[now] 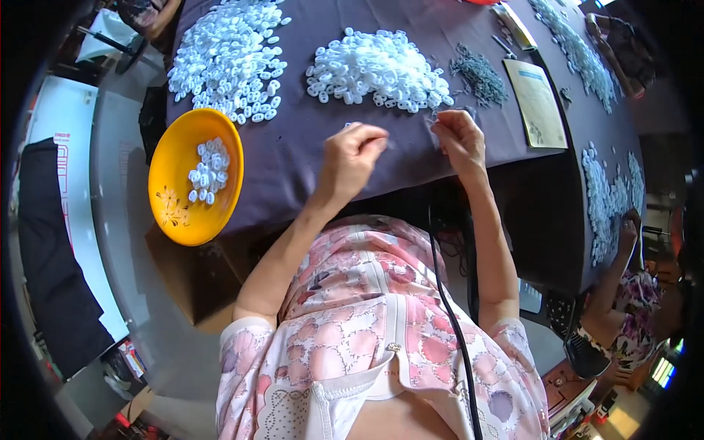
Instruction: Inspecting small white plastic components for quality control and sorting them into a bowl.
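Both my hands are over the near edge of the cloth-covered table. My left hand (350, 158) is closed, thumb and fingers pressed together; anything it pinches is too small to make out. To its right my right hand (462, 139) is also pinched, its fingertips turned toward the cloth, and what they hold cannot be told. Just beyond the hands lies a middle heap of small white oval plastic pieces (375, 70). A loose pile of tiny grey parts (480, 77) sits behind my right hand.
A larger heap of white pieces (231, 55) spreads at the far left. A yellow bowl (165, 165) with several white pieces stands at the left table edge. A beige booklet (534, 103) lies right. Other people sit nearby; a black cable (458, 323) hangs before me.
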`<state>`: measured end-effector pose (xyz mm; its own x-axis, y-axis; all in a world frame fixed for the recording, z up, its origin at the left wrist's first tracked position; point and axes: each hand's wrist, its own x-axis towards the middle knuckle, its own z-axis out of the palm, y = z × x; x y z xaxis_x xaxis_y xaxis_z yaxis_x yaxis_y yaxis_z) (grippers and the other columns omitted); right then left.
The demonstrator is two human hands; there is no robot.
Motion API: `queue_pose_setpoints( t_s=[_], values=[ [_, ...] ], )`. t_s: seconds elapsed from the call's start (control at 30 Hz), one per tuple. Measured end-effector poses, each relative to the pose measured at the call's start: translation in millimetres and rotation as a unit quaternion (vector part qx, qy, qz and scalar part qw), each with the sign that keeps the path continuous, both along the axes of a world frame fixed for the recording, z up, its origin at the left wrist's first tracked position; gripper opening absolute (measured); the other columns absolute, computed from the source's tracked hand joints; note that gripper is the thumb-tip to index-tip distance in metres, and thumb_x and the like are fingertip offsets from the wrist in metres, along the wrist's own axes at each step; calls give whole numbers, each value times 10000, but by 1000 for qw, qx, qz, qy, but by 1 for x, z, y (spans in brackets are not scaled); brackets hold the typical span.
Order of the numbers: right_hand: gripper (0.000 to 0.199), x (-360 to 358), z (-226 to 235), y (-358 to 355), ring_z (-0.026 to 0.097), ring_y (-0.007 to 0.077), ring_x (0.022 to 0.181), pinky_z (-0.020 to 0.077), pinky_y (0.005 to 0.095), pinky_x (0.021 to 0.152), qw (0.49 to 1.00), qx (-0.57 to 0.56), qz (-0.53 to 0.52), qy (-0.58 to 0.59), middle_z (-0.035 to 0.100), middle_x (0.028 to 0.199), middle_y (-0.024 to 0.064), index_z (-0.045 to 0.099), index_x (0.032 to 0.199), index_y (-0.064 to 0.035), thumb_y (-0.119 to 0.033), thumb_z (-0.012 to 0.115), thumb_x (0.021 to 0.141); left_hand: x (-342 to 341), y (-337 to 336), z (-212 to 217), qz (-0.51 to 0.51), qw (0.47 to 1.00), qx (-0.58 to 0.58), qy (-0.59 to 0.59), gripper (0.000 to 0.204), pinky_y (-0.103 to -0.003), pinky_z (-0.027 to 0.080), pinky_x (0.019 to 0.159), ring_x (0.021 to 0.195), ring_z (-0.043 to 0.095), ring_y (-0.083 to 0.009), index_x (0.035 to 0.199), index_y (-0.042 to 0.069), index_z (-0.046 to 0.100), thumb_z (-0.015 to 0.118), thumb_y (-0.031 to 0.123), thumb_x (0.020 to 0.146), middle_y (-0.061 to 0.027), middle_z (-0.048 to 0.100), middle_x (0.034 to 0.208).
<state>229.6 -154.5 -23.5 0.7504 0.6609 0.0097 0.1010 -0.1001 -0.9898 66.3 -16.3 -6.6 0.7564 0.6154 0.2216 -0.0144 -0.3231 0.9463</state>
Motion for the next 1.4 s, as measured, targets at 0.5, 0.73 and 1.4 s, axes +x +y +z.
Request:
queue_pose_setpoints(
  t_s=[0.5,0.73,1.4],
  values=[
    [149,-20,-2,-7,542,53,707,443,194,614,999,11,32,42,590,792,4,567,965,-6,36,581,823,57,-26,-16,-59,982,-168,62,108,-197,379,433,481,464,-33,804,12,614,599,113,840,10,574,646],
    [97,-33,-6,9,547,49,656,462,189,577,998,25,55,14,611,757,0,621,897,-14,32,574,826,36,-13,-10,-48,964,-252,74,130,-192,350,420,467,445,-20,790,26,618,586,137,850,20,569,633],
    [60,-40,-12,18,516,43,623,418,185,554,991,61,40,-108,562,737,2,582,808,13,54,616,781,-6,66,-23,127,958,196,163,75,-391,479,656,744,612,-293,785,38,619,646,99,750,-136,619,811]
  ],
)
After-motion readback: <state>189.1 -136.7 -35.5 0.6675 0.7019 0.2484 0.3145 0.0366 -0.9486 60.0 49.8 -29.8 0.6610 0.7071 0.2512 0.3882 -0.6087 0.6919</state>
